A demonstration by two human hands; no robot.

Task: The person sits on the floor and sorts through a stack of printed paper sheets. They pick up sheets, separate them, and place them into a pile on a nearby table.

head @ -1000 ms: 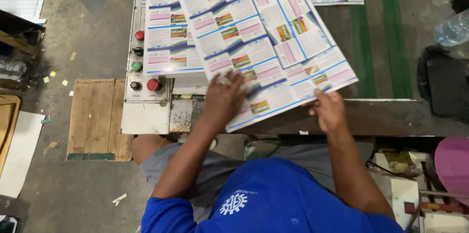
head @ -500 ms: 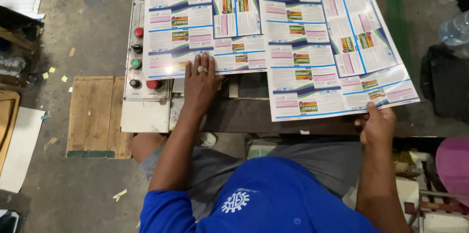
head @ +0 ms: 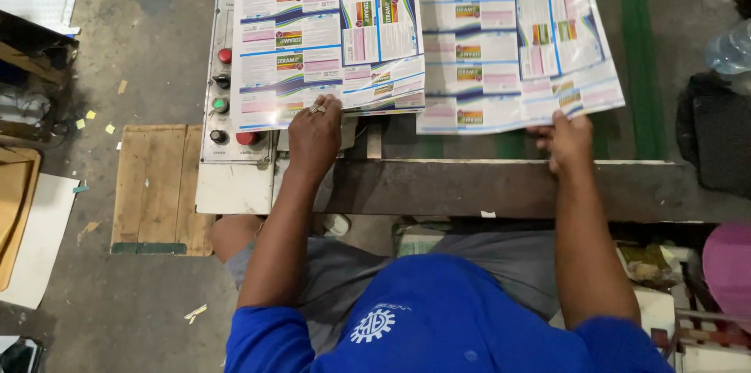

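Holding two printed label sheets flat at the desk's near edge.
The left sheet (head: 328,29) lies under the left hand (head: 314,134), fingers pressed together; the right hand (head: 567,138) pinches the right sheet (head: 508,37) at its near edge, beside the button panel (head: 223,99).

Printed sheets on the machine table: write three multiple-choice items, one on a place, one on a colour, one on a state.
1. Where does the left hand rest?
A. on the left printed sheets
B. on the wooden pallet
C. on the floor

2. What colour is the top button on the control panel?
A. blue
B. red
C. yellow

3. How does the right hand hold the right printed sheet?
A. crumpled in a fist
B. not touching it
C. gripping its near edge

Answers: 1 A, palm lies flat on the stack's near edge; 2 B, it shows red above the green one; 3 C, fingers close on the bottom edge.
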